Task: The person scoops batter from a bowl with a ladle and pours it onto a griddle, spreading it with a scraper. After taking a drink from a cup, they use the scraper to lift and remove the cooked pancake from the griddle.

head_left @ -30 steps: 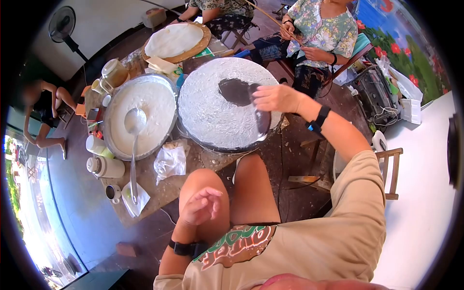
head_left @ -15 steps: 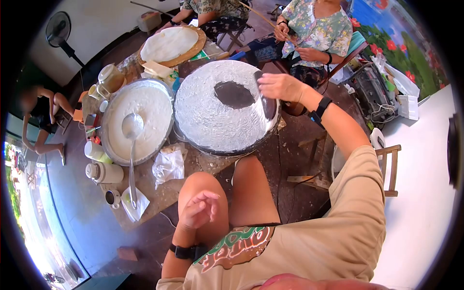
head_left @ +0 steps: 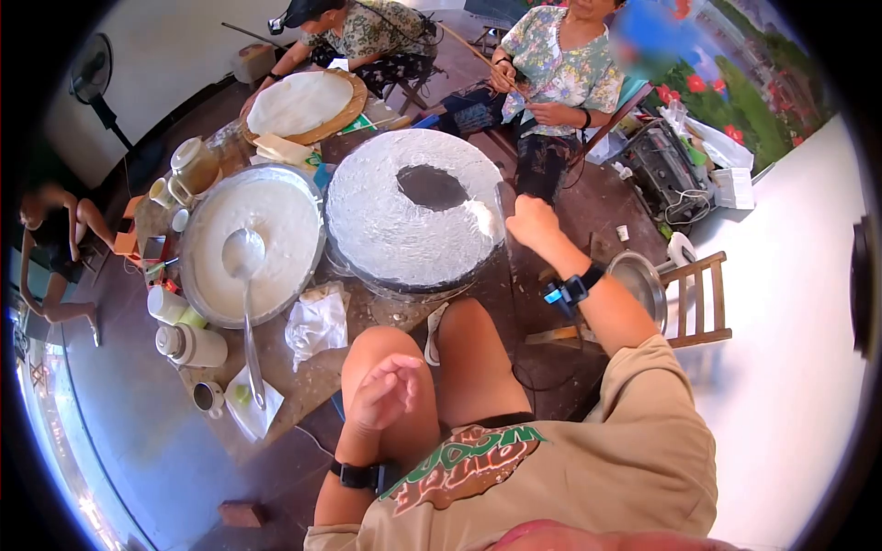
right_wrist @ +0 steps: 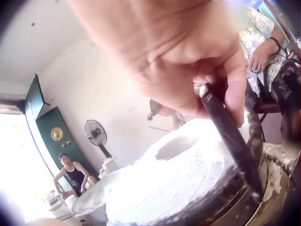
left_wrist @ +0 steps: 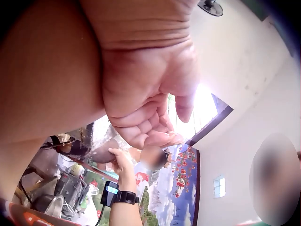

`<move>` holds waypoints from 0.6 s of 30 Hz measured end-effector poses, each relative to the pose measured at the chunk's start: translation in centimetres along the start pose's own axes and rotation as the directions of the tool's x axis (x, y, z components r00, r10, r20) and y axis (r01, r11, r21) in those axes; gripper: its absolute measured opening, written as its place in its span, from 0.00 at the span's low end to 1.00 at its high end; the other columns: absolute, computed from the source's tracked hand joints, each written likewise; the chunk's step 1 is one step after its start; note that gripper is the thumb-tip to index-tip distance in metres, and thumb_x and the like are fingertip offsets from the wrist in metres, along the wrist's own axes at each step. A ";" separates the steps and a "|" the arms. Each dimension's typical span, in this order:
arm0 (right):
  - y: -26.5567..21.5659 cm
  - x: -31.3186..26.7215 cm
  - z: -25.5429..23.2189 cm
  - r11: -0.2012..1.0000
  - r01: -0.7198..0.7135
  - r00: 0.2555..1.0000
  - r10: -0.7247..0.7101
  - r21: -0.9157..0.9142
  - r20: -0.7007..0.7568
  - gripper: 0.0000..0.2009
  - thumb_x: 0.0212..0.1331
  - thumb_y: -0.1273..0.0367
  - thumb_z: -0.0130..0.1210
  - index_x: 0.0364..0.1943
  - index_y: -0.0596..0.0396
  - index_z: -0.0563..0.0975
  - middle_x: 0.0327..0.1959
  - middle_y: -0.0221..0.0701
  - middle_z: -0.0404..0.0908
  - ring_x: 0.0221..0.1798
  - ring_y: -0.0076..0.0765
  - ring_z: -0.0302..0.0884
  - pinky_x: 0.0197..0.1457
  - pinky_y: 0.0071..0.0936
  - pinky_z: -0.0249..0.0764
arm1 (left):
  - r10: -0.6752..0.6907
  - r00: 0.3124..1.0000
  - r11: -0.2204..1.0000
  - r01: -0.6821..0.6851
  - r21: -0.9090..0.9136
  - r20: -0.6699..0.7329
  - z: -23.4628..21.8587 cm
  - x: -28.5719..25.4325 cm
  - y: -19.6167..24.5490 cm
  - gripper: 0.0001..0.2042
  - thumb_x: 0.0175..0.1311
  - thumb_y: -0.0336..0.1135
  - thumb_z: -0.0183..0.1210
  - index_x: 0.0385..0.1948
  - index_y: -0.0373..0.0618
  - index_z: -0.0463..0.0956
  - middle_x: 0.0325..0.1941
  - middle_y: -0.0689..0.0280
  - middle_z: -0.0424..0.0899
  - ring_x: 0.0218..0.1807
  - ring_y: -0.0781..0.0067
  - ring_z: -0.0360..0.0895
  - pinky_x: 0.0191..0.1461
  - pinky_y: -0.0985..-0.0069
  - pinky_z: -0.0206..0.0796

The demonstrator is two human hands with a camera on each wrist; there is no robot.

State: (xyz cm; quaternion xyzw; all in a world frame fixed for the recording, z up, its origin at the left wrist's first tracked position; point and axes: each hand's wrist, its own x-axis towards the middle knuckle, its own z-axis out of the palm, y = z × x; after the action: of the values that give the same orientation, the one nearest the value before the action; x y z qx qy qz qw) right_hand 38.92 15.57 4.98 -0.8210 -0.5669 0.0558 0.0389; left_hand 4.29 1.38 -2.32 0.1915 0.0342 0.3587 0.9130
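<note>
A round domed surface [head_left: 386, 216] coated in white paste has a dark bare patch [head_left: 432, 187] near its top. At its right edge, my right hand [head_left: 535, 222] grips a dark flat scraper [right_wrist: 230, 136], seen edge-on across the rim in the right wrist view. The left wrist view also catches the scraper [left_wrist: 102, 153] in that hand. My left hand [head_left: 388, 393] rests by my knee, fingers loosely bent and holding nothing. Left of the dome stands a wide basin [head_left: 188, 262] of white batter with a metal ladle [head_left: 243, 255] lying in it.
Cups, a jug [head_left: 195, 165] and a thermos [head_left: 190, 346] line the table's left side. A crumpled white bag [head_left: 317, 323] lies before the basin. Behind are a white sheet on a round board [head_left: 354, 106] and two seated people. A wooden chair [head_left: 703, 303] stands at right.
My right hand has moved down and outward to the dome's right edge with the scraper. The head view has shifted, bringing the back person's cap into sight. My left hand stays by the knee.
</note>
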 end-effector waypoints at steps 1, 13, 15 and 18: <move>-0.5 -0.4 0.8 1.000 -0.018 1.000 0.018 0.013 -0.022 0.15 0.47 0.68 0.51 0.37 0.66 0.73 0.36 0.57 0.78 0.43 0.61 0.77 0.48 0.47 0.74 | -0.005 1.000 1.000 0.005 -0.012 0.005 -0.1 -0.2 0.1 0.19 0.64 0.41 0.54 0.51 0.39 0.69 0.31 0.64 0.76 0.30 0.76 0.73 0.31 0.81 0.66; -8.6 8.1 2.9 0.994 0.014 0.997 -0.022 0.111 0.070 0.17 0.52 0.67 0.46 0.39 0.68 0.75 0.41 0.55 0.78 0.43 0.56 0.79 0.47 0.43 0.75 | -0.070 0.996 0.990 0.076 -0.117 0.060 -1.8 -1.7 1.4 0.19 0.64 0.40 0.52 0.52 0.38 0.67 0.28 0.61 0.75 0.25 0.70 0.71 0.28 0.76 0.63; -11.5 9.2 0.2 0.982 -0.065 0.980 0.029 0.179 0.195 0.17 0.52 0.67 0.45 0.38 0.68 0.76 0.42 0.54 0.78 0.45 0.55 0.79 0.48 0.42 0.75 | -0.069 0.994 0.989 0.079 -0.122 0.080 -1.6 -1.6 1.7 0.21 0.63 0.42 0.53 0.52 0.37 0.68 0.30 0.63 0.76 0.27 0.72 0.72 0.28 0.80 0.62; -7.9 13.9 4.2 1.000 -0.017 1.000 0.018 0.025 -0.024 0.17 0.53 0.68 0.46 0.42 0.69 0.75 0.43 0.54 0.78 0.47 0.54 0.78 0.49 0.40 0.75 | -0.057 0.990 0.985 0.078 -0.152 0.132 -1.2 -1.4 2.5 0.23 0.63 0.44 0.53 0.53 0.36 0.67 0.32 0.64 0.76 0.29 0.73 0.72 0.29 0.82 0.61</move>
State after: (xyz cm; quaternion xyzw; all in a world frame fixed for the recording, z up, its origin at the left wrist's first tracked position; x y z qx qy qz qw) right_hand 35.93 31.35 1.13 -0.8260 -0.5584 0.0534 0.0554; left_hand 1.40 2.53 -2.61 0.1405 -0.0461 0.3160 0.9372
